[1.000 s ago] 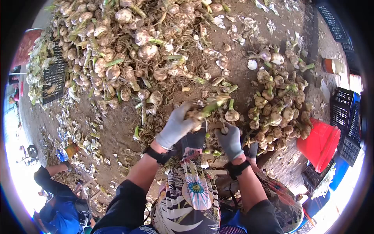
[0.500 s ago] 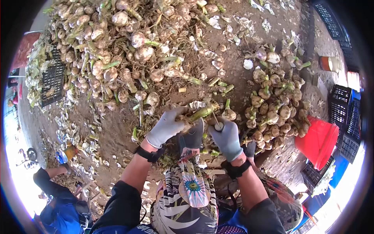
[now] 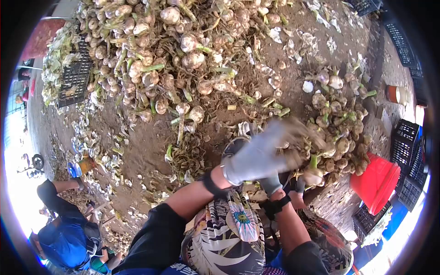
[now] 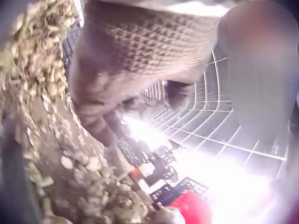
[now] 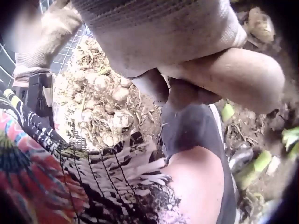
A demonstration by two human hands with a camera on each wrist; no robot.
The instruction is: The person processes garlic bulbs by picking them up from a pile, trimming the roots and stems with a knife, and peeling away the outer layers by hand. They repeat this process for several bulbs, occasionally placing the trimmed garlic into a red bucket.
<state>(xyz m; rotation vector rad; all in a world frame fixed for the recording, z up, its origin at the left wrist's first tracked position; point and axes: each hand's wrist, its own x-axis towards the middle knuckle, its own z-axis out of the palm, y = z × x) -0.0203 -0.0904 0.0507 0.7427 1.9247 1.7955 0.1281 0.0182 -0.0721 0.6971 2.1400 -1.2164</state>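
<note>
My gloved left hand [image 3: 263,153], blurred by motion, reaches across to the right, its fingers over the near edge of a heap of short-stemmed garlic [image 3: 337,137]. In the left wrist view its glove [image 4: 145,51] fills the top, and nothing shows between the fingers. Just below those fingers is a garlic bulb [image 3: 313,177] with a green stem stub. My gloved right hand [image 3: 271,184] is partly covered by the left one. The right wrist view shows it gripping a smooth wooden handle [image 5: 247,77]; the tool's blade is hidden.
A large pile of untrimmed garlic [image 3: 183,59] spreads over the ground ahead. Cut stems [image 3: 275,107] and peelings lie between the heaps. A red bucket [image 3: 373,183] and black crates [image 3: 405,142] stand at right. Another person [image 3: 64,238] sits at lower left.
My left hand has swung right from in front of me to the trimmed heap; the garlic it gripped no longer shows in it. The right hand has drawn back slightly, still gripping the wooden handle.
</note>
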